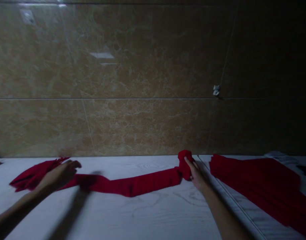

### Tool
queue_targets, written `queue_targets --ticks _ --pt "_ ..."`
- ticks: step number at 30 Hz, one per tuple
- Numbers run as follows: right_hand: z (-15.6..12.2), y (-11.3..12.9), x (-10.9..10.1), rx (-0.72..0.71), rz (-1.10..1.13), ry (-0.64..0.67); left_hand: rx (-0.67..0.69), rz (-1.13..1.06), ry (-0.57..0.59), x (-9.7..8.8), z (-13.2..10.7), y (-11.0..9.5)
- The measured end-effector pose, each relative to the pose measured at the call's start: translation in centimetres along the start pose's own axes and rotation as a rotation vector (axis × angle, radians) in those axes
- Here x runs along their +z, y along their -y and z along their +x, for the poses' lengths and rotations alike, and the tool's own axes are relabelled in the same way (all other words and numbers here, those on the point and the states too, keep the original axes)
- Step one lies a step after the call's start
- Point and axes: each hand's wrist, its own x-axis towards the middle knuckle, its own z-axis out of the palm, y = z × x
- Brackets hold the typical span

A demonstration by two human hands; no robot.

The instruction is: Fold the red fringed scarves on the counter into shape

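One right hand (195, 170) grips one red strip (147, 183); one left hand (59, 174) hovers.

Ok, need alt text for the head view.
A person's right hand holds a red fabric bundle at one end of a long red strip lying across a pale wood-grain tabletop. The left hand hovers, open, near bunched red fabric at left. More red cloth lies at right; tan marbled tiles behind.

A whitish table (153, 218) bears a red strip (147, 183) and wider red cloth (263, 176)
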Motion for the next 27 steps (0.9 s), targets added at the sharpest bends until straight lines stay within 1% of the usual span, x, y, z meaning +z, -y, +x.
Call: queue_targets --ticks 1,2,3,6,8,9,11,13,15,16,17,19,21,22,24,27 --pt "-0.6 0.1 0.6 0.054 0.038 0.080 0.005 -0.016 0.026 1.2 0.0 -1.6" --pt "-1.2 0.1 1.3 0.092 0.055 0.163 0.006 -0.061 0.083 2.7 0.0 -3.6" --pt "-1.9 0.1 1.9 0.106 0.056 0.244 0.044 -0.120 0.160 4.3 -0.2 -5.9" --pt "-3.4 -0.1 3.7 0.074 0.019 0.435 0.188 -0.343 0.316 9.6 -1.3 -13.8" --pt "-3.9 -0.3 4.5 0.030 -0.004 0.511 0.211 -0.518 0.381 12.9 -2.2 -18.3" --pt "-4.0 -0.4 4.8 0.012 -0.011 0.524 0.199 -0.604 0.400 14.4 -2.6 -20.0" --pt "-3.9 -0.5 5.0 -0.011 -0.015 0.506 0.134 -0.808 0.416 17.0 -3.1 -22.4" --pt "-3.7 -0.4 4.9 -0.009 -0.019 0.481 0.092 -1.007 0.465 19.2 -3.4 -23.6" --pt "-3.5 -0.4 4.7 0.019 -0.030 0.473 0.068 -1.156 0.527 20.9 -3.4 -23.8" --pt "-3.4 -0.3 4.6 0.037 -0.033 0.466 0.048 -1.198 0.534 21.6 -3.4 -23.7" --pt "-3.3 -0.3 4.5 0.058 -0.034 0.454 0.016 -1.220 0.521 22.3 -3.3 -23.4" --pt "-3.0 -0.2 4.5 0.081 -0.018 0.413 -0.060 -1.233 0.443 23.2 -3.1 -22.9" --pt "-2.7 -0.1 4.6 0.068 0.013 0.371 -0.137 -1.282 0.382 23.5 -2.8 -22.4" --pt "-2.6 -0.1 4.6 0.051 0.029 0.353 -0.171 -1.333 0.379 23.5 -2.6 -22.3" --pt "-2.4 0.1 4.7 0.021 0.068 0.324 -0.238 -1.481 0.421 23.0 -2.4 -22.3" --pt "-2.4 0.3 4.7 0.025 0.162 0.308 -0.340 -1.700 0.551 22.0 -2.5 -22.9"
